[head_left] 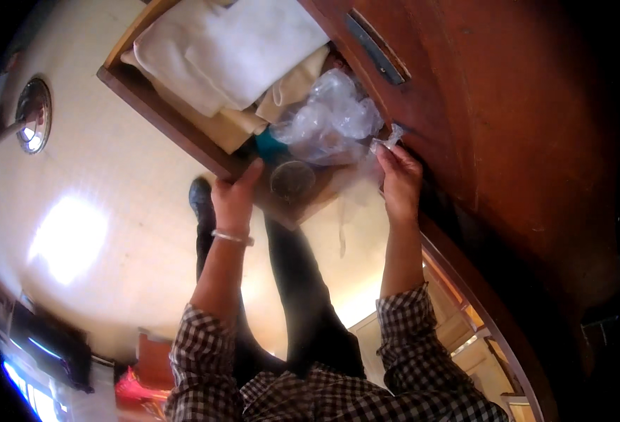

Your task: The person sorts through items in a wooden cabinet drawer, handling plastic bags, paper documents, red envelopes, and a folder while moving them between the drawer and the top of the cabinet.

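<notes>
An open wooden drawer (159, 116) juts out from under a red-brown tabletop. My left hand (233, 204) is closed on its near edge, thumb over the rim. At the drawer's right side, my right hand (403, 183) pinches the end of a clear plastic bag (334, 116). The crumpled bag lies partly over the drawer's contents, and a thin part of it hangs near my fingers. Folded white cloth (247, 53) fills the far part, with beige cloth (229, 130) beneath. Close to my left hand are a teal thing (270, 148) and a round see-through object (292, 181), its kind unclear.
The wooden tabletop (521, 98) spans the right, with a dark metal fitting (378, 50) in a slot. A stand's round shiny base (36, 116) rests on the pale floor (113, 190) at left. Something bright red (140, 387) lies at lower left. My legs (303, 281) are below the drawer.
</notes>
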Available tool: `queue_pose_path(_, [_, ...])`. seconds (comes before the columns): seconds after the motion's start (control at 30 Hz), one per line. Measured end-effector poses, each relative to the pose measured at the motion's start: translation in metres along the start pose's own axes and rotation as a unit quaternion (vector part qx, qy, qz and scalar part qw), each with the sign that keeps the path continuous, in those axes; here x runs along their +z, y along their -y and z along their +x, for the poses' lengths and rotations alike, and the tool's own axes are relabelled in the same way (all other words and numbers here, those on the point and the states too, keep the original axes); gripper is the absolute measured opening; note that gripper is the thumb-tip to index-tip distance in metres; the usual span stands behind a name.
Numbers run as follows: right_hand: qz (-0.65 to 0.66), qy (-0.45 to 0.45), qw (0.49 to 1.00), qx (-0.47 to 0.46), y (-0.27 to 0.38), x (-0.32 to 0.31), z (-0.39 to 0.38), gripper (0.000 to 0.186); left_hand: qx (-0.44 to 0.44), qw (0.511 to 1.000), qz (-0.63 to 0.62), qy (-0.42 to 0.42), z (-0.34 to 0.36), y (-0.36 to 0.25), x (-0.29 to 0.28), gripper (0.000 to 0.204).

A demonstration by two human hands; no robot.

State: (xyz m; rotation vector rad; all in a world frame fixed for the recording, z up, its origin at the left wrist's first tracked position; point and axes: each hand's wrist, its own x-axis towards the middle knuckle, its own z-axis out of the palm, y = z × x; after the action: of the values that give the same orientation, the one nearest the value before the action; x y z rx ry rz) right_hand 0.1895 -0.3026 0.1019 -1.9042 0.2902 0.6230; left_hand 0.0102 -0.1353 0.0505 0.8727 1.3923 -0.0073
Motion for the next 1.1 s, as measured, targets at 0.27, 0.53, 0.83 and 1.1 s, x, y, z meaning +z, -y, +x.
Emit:
queue_pose_path(0.27, [-0.101, -0.002, 0.994, 0.044, -0.005, -0.001, 0.007, 0.016, 0.086, 0.983, 0.143, -0.07, -0.003, 0.005, 0.013, 0.016])
queue_pose_path(0.53, [-0.132, 0.064, 0.989, 0.015, -0.001, -0.006, 0.006, 0.015, 0.033, 0.992, 0.115, -0.045, -0.01, -0.015, 0.01, 0.017])
queue_pose_path(0.83, [0.024, 0.105, 0.991, 0.083, 0.007, 0.009, -0.014, 0.008, 0.044, 0.995, 0.074, -0.051, -0.004, -0.008, 0.0, 0.016])
queue_pose_path(1.1, [-0.195, 0.016, 0.963, -0.188, 0.001, 0.041, -0.043, 0.026, 0.046, 0.996, 0.069, -0.034, -0.01, -0.015, 0.0, 0.019])
